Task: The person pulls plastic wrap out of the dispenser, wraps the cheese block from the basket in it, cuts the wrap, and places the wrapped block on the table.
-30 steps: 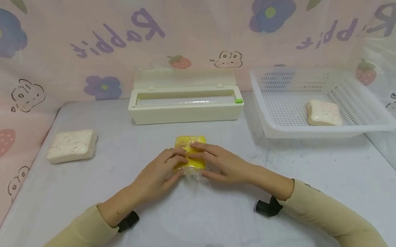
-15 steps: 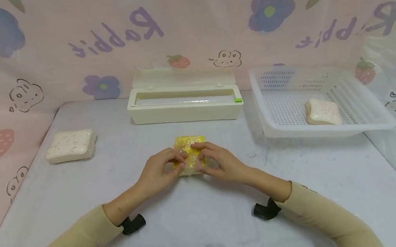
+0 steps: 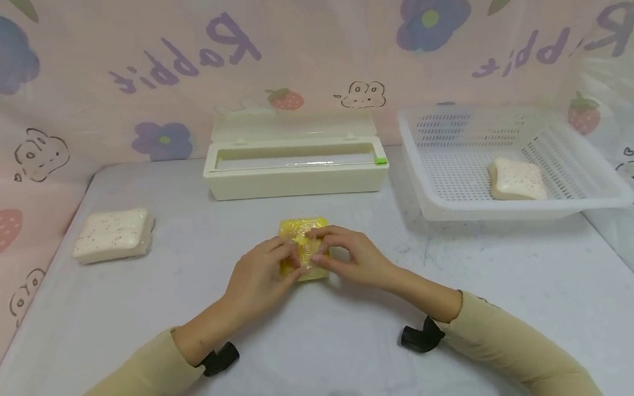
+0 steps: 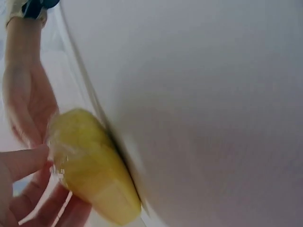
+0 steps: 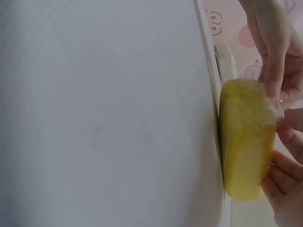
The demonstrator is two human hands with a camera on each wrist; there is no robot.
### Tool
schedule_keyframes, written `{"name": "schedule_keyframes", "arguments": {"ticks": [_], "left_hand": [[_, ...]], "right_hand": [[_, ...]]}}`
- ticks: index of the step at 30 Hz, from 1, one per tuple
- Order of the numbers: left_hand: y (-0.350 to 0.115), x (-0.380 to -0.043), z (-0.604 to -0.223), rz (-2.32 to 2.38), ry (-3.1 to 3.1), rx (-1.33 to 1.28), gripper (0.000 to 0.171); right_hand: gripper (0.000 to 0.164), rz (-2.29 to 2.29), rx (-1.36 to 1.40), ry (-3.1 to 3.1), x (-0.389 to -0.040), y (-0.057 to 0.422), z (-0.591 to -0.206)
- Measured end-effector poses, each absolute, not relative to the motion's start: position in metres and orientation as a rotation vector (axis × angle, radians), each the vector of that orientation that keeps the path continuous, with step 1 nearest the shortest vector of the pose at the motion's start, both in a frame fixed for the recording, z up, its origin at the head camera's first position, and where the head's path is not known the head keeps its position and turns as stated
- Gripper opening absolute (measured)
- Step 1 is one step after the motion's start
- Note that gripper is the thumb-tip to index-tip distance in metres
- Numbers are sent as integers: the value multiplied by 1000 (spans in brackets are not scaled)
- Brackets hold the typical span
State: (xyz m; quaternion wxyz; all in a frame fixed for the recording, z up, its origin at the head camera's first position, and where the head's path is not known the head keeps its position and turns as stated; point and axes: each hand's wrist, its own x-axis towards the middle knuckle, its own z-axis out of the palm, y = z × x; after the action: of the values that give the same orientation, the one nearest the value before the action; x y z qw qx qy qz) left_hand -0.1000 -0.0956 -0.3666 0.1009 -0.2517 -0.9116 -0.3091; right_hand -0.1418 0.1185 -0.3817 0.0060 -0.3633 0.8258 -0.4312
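A yellow block shaped like a slice of bread, wrapped in clear cling film, lies flat on the table. The film is gathered on its upper face. My left hand is at the block's left side, its thumb and forefinger pinching the film. From the other side, my right hand pinches the film between thumb and forefinger, with its other fingers along the block. In the right wrist view, the fingertips of both hands meet near the bunched film on the yellow block. The fingers hide part of the upper face.
Behind the block stands a cream cling film box, lid up, roll inside. A white speckled bread-shaped block lies at the left. At the right, a white perforated basket holds a similar white block. Printed curtains surround the table.
The loose film at the block's near edge has been folded up onto its upper face. Both hands' fingers have drawn in closer together over the film; the block has barely moved.
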Motion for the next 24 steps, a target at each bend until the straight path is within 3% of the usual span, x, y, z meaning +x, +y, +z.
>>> {"name": "schedule_keyframes", "arguments": {"ticks": [8, 24], "left_hand": [[-103, -108, -369, -1233, -2681, -737, 9], [-101, -114, -373, -1461, -2673, -285, 10]], "right_hand": [[11, -1315, -1090, 2579, -147, 122, -382], [16, -1435, -890, 2628, -149, 118, -384]]}}
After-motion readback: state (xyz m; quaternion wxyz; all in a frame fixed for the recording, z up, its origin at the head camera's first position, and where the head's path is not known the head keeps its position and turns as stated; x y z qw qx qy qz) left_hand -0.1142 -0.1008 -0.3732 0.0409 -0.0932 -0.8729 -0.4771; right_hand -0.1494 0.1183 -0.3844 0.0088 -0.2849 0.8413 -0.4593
